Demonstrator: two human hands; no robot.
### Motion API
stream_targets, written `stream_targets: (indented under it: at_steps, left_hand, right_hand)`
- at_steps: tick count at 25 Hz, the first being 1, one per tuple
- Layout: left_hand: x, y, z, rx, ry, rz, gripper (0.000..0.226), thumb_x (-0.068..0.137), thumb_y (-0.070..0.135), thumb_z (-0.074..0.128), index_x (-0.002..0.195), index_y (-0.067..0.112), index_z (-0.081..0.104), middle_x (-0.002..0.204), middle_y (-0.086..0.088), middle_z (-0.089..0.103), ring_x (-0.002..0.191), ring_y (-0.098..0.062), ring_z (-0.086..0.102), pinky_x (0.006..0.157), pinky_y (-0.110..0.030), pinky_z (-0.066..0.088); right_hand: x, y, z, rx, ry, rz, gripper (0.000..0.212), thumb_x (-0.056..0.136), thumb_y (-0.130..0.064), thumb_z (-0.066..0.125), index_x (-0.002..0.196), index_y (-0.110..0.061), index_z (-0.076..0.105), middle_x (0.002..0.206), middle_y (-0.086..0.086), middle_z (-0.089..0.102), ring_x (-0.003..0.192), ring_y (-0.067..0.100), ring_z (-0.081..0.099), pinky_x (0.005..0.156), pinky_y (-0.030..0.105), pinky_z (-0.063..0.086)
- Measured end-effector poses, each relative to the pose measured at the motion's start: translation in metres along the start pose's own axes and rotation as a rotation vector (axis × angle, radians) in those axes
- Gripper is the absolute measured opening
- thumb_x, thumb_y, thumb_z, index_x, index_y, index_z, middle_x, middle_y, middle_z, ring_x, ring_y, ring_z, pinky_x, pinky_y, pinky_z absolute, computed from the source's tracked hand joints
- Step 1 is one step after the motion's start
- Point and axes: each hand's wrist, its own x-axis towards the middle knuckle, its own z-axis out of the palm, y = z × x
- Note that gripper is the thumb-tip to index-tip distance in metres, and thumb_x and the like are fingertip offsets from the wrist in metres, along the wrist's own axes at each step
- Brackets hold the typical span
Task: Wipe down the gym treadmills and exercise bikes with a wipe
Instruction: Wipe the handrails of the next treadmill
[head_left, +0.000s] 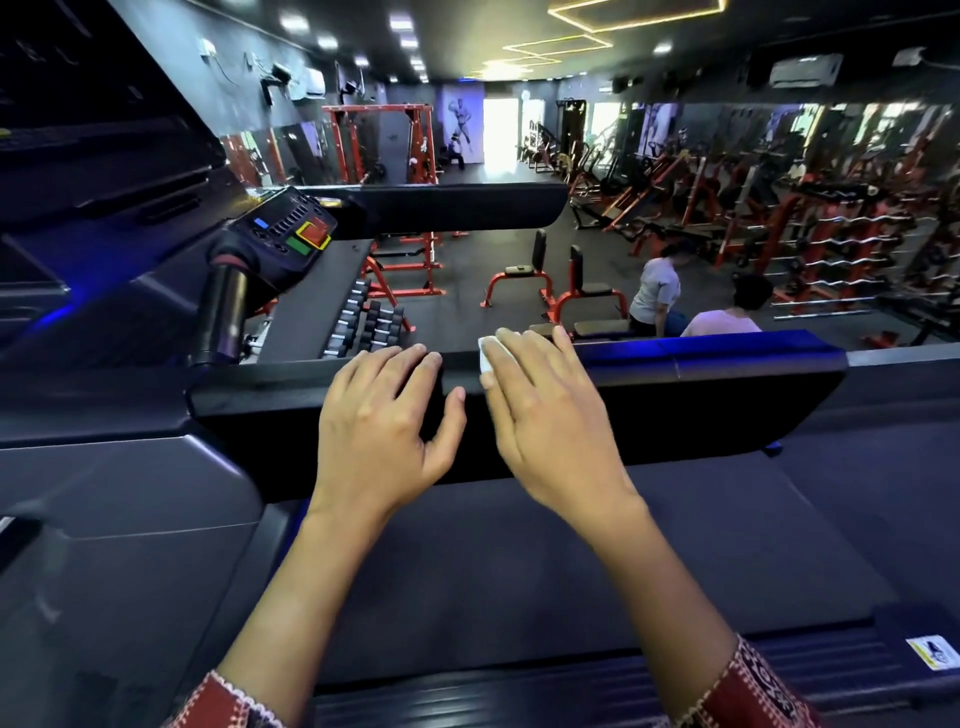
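Note:
A black padded side rail (701, 400) of a treadmill runs across the middle of the view. My right hand (540, 410) lies flat on top of it, pressing a white wipe (486, 356) against the rail; only the wipe's left edge shows past my fingers. My left hand (384, 415) rests beside it on the same rail, fingers straight over the far edge and thumb spread. The treadmill belt (519, 561) lies dark below my forearms. The console (291, 234) with green and red buttons stands at the upper left.
A chrome handgrip post (223, 317) rises below the console. A second padded rail (457, 208) crosses farther back. Beyond are a dumbbell rack (363, 322), red benches (545, 286), barbell racks at right, and two people (696, 306) on the gym floor.

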Motion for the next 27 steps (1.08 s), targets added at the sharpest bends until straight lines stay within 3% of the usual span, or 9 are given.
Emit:
stream_targets:
  at_steps: [3, 7, 10, 13, 16, 19, 21, 24, 27]
  left_hand:
    - [-0.004, -0.019, -0.011, 0.009, -0.007, -0.034, 0.035, 0.087, 0.029, 0.055, 0.096, 0.0, 0.072, 0.099, -0.013, 0.071, 0.091, -0.031, 0.066, 0.083, -0.038, 0.046]
    - [-0.01, -0.042, -0.022, 0.013, -0.009, -0.024, 0.035, 0.087, 0.029, 0.055, 0.096, 0.0, 0.072, 0.099, -0.013, 0.071, 0.091, -0.031, 0.066, 0.084, -0.036, 0.044]
    - [-0.015, -0.062, -0.03, 0.004, -0.005, -0.04, 0.035, 0.087, 0.028, 0.055, 0.096, 0.0, 0.072, 0.1, -0.013, 0.071, 0.092, -0.031, 0.066, 0.086, -0.036, 0.044]
    - [-0.021, -0.077, -0.036, -0.004, 0.014, -0.009, 0.034, 0.087, 0.027, 0.055, 0.097, -0.001, 0.072, 0.1, -0.014, 0.071, 0.092, -0.031, 0.066, 0.085, -0.037, 0.045]
    - [-0.025, -0.09, -0.041, -0.011, 0.022, -0.006, 0.033, 0.087, 0.026, 0.055, 0.097, 0.0, 0.072, 0.101, -0.013, 0.071, 0.092, -0.031, 0.066, 0.086, -0.041, 0.047]
    - [-0.03, -0.107, -0.049, -0.012, 0.023, 0.009, 0.034, 0.086, 0.026, 0.054, 0.098, 0.001, 0.072, 0.102, -0.013, 0.071, 0.093, -0.031, 0.066, 0.086, -0.042, 0.048]
    - [-0.033, -0.121, -0.056, -0.023, 0.033, 0.016, 0.033, 0.086, 0.026, 0.055, 0.096, 0.0, 0.073, 0.101, -0.014, 0.071, 0.093, -0.031, 0.066, 0.087, -0.039, 0.046]
    - [-0.039, -0.141, -0.066, -0.029, 0.042, -0.008, 0.032, 0.087, 0.025, 0.056, 0.097, 0.0, 0.073, 0.102, -0.014, 0.07, 0.094, -0.031, 0.066, 0.088, -0.037, 0.046]
    - [-0.045, -0.151, -0.071, -0.038, 0.037, -0.024, 0.033, 0.088, 0.024, 0.056, 0.1, -0.002, 0.071, 0.105, -0.016, 0.069, 0.096, -0.033, 0.065, 0.091, -0.038, 0.047]
  right_hand:
    - [0.006, -0.014, 0.003, 0.019, 0.025, 0.121, 0.036, 0.098, -0.022, 0.036, 0.113, -0.006, 0.065, 0.115, 0.007, 0.065, 0.111, 0.026, 0.058, 0.114, 0.046, 0.022]
    - [0.007, -0.042, 0.012, -0.002, -0.039, -0.004, 0.037, 0.098, -0.024, 0.036, 0.115, -0.007, 0.064, 0.117, 0.007, 0.065, 0.111, 0.026, 0.058, 0.112, 0.045, 0.026]
    - [0.003, -0.056, 0.016, -0.024, 0.029, 0.108, 0.038, 0.099, -0.023, 0.036, 0.12, -0.005, 0.062, 0.123, 0.009, 0.062, 0.118, 0.03, 0.055, 0.113, 0.045, 0.023]
    - [-0.011, -0.07, 0.024, -0.051, 0.051, 0.032, 0.038, 0.1, -0.02, 0.037, 0.127, -0.003, 0.059, 0.13, 0.011, 0.058, 0.125, 0.031, 0.05, 0.115, 0.045, 0.022]
    - [0.007, -0.098, 0.033, -0.069, 0.081, 0.207, 0.035, 0.097, -0.02, 0.038, 0.113, -0.005, 0.065, 0.115, 0.01, 0.065, 0.113, 0.031, 0.057, 0.111, 0.045, 0.026]
    - [0.024, -0.132, 0.044, 0.012, -0.029, 0.051, 0.035, 0.093, -0.022, 0.037, 0.101, -0.005, 0.067, 0.101, 0.01, 0.067, 0.097, 0.031, 0.061, 0.101, 0.043, 0.037]
    - [0.026, -0.135, 0.046, 0.09, -0.066, -0.029, 0.037, 0.094, -0.023, 0.037, 0.105, -0.006, 0.068, 0.105, 0.008, 0.068, 0.099, 0.029, 0.062, 0.096, 0.038, 0.038]
    - [0.022, -0.141, 0.047, 0.066, -0.034, 0.108, 0.039, 0.098, -0.026, 0.034, 0.116, -0.009, 0.065, 0.119, 0.005, 0.065, 0.114, 0.026, 0.057, 0.107, 0.042, 0.032]
    - [0.013, -0.155, 0.05, 0.053, -0.066, -0.006, 0.04, 0.098, -0.027, 0.035, 0.124, -0.011, 0.062, 0.128, 0.004, 0.061, 0.121, 0.025, 0.052, 0.11, 0.043, 0.027]
